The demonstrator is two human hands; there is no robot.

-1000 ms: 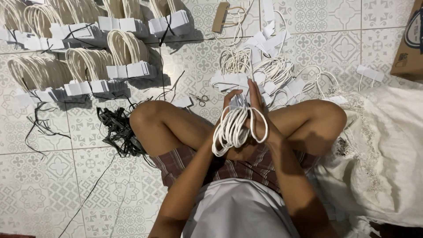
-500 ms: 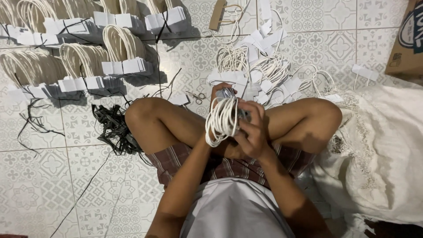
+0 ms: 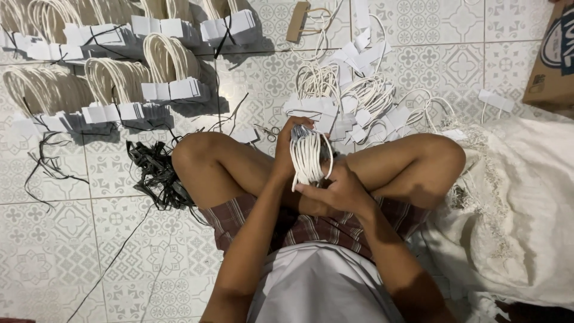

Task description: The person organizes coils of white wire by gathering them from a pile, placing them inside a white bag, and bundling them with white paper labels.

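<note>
The left hand grips the top of a bundle of white cord loops above the crossed legs. The right hand pinches the loops from below. Tied bundles lie on the tiled floor.

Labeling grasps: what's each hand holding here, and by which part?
Both hold one bundle of white cord loops. Left hand grips its top, at the paper tabs; right hand pinches the hanging loops at the lower end.
</note>
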